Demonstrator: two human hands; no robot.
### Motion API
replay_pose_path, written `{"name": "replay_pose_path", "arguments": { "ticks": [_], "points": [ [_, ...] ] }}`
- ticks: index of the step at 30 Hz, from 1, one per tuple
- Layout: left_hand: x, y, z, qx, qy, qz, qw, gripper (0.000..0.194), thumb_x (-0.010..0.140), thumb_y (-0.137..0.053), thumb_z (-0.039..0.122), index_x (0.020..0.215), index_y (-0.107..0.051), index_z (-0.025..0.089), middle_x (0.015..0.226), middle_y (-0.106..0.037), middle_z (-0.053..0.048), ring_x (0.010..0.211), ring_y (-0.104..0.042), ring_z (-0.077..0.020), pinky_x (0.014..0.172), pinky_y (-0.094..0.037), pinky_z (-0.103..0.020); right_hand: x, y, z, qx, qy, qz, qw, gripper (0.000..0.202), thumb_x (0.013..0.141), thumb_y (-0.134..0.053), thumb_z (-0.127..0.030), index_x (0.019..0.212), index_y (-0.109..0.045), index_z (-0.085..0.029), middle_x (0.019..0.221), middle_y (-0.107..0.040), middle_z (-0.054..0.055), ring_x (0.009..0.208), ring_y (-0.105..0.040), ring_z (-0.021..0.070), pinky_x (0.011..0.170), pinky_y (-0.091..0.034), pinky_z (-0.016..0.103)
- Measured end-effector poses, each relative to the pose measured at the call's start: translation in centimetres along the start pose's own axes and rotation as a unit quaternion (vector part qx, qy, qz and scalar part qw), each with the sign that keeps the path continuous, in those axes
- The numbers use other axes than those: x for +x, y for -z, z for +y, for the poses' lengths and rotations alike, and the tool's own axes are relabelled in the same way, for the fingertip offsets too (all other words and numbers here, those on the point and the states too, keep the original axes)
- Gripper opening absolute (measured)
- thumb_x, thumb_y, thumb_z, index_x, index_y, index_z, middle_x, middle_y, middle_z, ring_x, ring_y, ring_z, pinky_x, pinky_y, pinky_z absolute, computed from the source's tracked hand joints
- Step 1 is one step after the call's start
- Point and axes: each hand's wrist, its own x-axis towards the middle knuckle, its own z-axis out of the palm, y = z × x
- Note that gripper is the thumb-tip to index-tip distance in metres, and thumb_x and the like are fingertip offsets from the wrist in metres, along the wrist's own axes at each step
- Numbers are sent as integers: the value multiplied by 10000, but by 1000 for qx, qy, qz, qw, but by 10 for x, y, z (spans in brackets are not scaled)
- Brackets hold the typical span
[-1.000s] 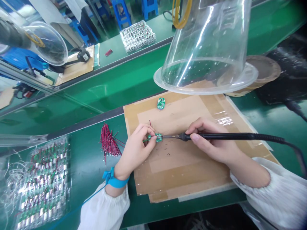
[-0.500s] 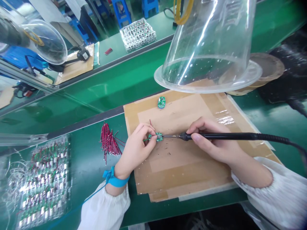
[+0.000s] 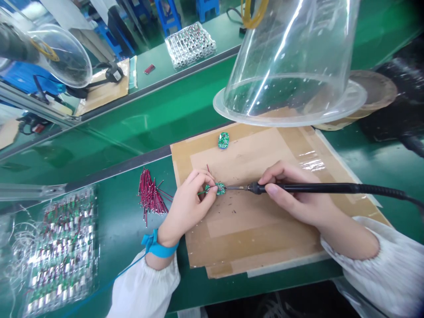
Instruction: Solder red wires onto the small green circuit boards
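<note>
My left hand (image 3: pixel 192 201) is closed in a pinch at the left end of a small green circuit board (image 3: pixel 220 189), on the cardboard sheet (image 3: pixel 265 225). A thin red wire (image 3: pixel 208 168) sticks up past its fingers; its lower end is hidden. In my right hand (image 3: pixel 294 198) is a black soldering iron (image 3: pixel 308 188), held level like a pen. Its metal tip points left and meets the right edge of the board, or nearly so; I cannot tell which. Another green circuit board (image 3: pixel 223 140) lies farther back on the cardboard.
A pile of dark red wires (image 3: pixel 150 194) lies left of the cardboard. At the far left stands a clear tray (image 3: pixel 62 251) of parts. A clear fume hood (image 3: pixel 288 88) hangs over the back. A blue wrist strap (image 3: pixel 160 246) trails its cord leftward.
Both hands stay almost in place, the left still pinching at the board. The iron's tip has shifted very slightly to the right.
</note>
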Motion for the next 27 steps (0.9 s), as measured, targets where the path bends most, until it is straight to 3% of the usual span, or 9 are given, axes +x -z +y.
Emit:
{"name": "replay_pose_path", "arguments": {
  "ticks": [10, 17, 27],
  "points": [
    [-2, 4, -3, -48, -22, -6, 999, 230, 883, -491, 14, 999, -522, 210, 1183, -557, -22, 879, -532, -130, 785, -441, -295, -2, -1, 3, 3, 10, 14, 1000, 11, 948, -634, -249, 948, -632, -239, 735, -633, -8, 581, -553, 117, 510, -426, 251],
    [-1, 3, -2, -44, -7, 0, 999, 102, 956, -520, 109, 940, -519, 210, 1162, -569, -22, 1043, -563, -161, 847, -449, -313, -7, -3, 9, 157, -30, 156, 975, 60, 968, -626, -296, 983, -650, -242, 740, -603, 4, 579, -556, 156, 549, -418, 336],
    [-3, 4, -2, -49, -17, -22, 998, 61, 989, -550, 194, 930, -558, 210, 1216, -563, -44, 1035, -573, -163, 715, -435, -293, -4, -1, 7, 81, -19, 103, 991, 31, 967, -623, -253, 960, -650, -238, 734, -607, -14, 570, -570, 114, 516, -425, 281]
  ]
}}
